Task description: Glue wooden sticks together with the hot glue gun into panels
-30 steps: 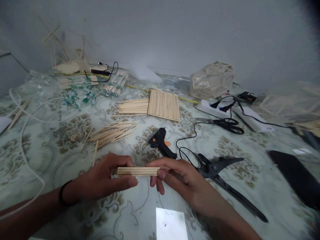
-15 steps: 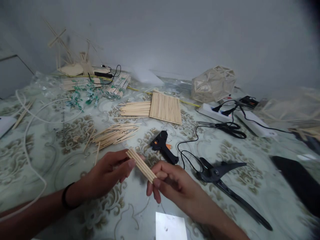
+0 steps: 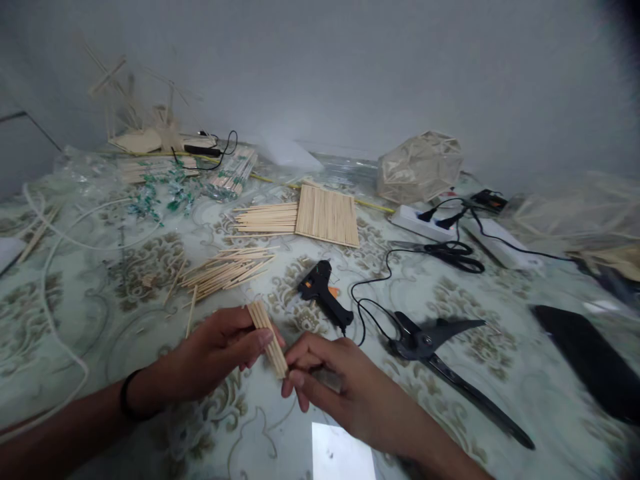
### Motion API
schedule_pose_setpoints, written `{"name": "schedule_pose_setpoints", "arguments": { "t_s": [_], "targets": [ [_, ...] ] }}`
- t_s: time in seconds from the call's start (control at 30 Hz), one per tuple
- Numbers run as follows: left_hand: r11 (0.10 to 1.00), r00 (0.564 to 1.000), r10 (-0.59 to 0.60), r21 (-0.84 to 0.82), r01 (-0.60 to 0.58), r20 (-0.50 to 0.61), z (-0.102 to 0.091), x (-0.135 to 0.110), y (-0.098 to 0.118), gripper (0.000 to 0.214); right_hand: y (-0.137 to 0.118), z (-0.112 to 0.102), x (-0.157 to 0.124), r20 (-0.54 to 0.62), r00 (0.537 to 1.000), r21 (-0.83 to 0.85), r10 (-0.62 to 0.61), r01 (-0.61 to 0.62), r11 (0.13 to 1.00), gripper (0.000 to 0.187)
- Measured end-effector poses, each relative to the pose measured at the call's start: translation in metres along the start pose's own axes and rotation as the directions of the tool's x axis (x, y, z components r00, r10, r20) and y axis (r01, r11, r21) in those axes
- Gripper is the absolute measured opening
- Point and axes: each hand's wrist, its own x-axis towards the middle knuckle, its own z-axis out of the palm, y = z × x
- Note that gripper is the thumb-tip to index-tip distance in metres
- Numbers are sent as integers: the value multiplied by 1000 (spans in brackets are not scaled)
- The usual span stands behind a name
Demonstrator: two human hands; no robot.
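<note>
A small flat bundle of short wooden sticks is held between my hands, slanting down to the right. My left hand is closed around its upper part, thumb across the front. At the lower end, my right hand has its thumb and fingers pinched on the stick tips. A black hot glue gun lies just beyond my right hand. Left of it is a loose pile of cut sticks. Behind them, a square panel of sticks rests beside a stack of longer sticks.
Large black shears, scissors and a dark phone-like slab lie at the right. Cables run from a white power strip. Stick frame models and wrapped sticks stand along the wall. A white cable crosses the left.
The bundle has turned steeper and its lower end has come left, my right hand shifting left with it. The whole view has slid slightly.
</note>
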Motion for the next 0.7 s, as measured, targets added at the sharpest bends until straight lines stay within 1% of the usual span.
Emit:
{"name": "schedule_pose_setpoints", "arguments": {
  "t_s": [0.07,0.13,0.17,0.2,0.23,0.27,0.3,0.37,0.4,0.43,0.47,0.5,0.57,0.63,0.7],
  "targets": [
    [994,999,-35,101,33,15,0,0,5,35,-8,-15,-5,-79,996,-150,-47,35,988,17],
    [978,994,-73,200,55,87,2,-1,7,32,-18,-37,-14,-206,972,-332,-116,43,942,21],
    [972,987,-89,229,57,135,3,-1,7,31,-22,-48,-21,-294,944,-416,-148,13,909,24],
    [970,977,-107,237,62,183,4,-2,6,30,-23,-60,-28,-358,915,-501,-186,-20,865,26],
    [969,967,-126,235,73,220,5,-2,5,30,-21,-70,-38,-399,897,-575,-190,-83,814,29],
    [968,962,-141,237,84,235,6,-2,4,31,-14,-79,-48,-428,886,-634,-176,-156,758,33],
    [966,961,-147,242,89,233,6,-2,2,33,-3,-87,-59,-437,887,-685,-152,-218,695,38],
    [960,970,-139,269,82,202,6,-2,0,35,30,-103,-86,-396,914,-774,-83,-284,566,61],
    [956,974,-128,284,71,189,6,-2,0,35,50,-110,-100,-389,920,-807,-49,-314,500,73],
    [953,976,-117,297,59,184,6,-3,0,35,68,-117,-114,-407,913,-821,-1,-366,437,85],
    [950,977,-109,309,47,185,6,-3,1,34,85,-124,-127,-426,904,-827,38,-406,390,93],
    [947,977,-104,319,40,186,6,-3,3,34,98,-131,-139,-425,902,-827,79,-422,371,96],
    [942,983,-96,333,38,159,5,-4,5,33,112,-139,-154,-412,903,-816,121,-425,393,92],
    [942,990,-88,332,46,113,4,-6,9,33,111,-142,-158,-393,912,-800,121,-403,445,83],
    [948,994,-76,315,48,80,4,-7,12,33,102,-139,-156,-421,903,-787,86,-411,460,71]
  ]
}}
